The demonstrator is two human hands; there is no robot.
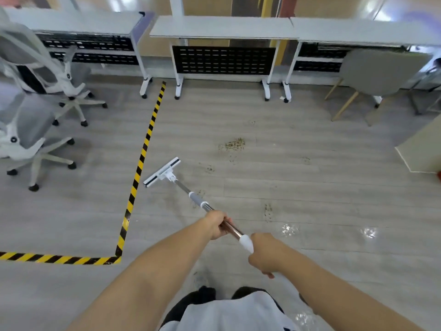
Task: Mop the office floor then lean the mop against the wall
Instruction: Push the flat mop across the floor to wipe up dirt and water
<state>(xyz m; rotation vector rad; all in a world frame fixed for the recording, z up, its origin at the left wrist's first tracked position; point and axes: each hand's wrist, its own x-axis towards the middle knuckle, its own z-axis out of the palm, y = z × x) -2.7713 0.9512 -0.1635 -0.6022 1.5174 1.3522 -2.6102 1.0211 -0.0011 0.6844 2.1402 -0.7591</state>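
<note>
Both hands are wrapped around the mop (186, 187) handle: left hand (218, 224) has its grip closed tight on the metal shaft, right hand (265, 254) closed around the white end piece further back. The flat white mop head (162, 172) sits on the grey wood-look floor (298, 175) just right of the yellow-and-black hazard tape (143, 151), with a patch of brownish crumbs (232, 144) a bit beyond it to the right. Up ahead there's a row of white counters (222, 27), two white office chairs (43, 75) on the left and a grey chair (379, 70) on the right.
</note>
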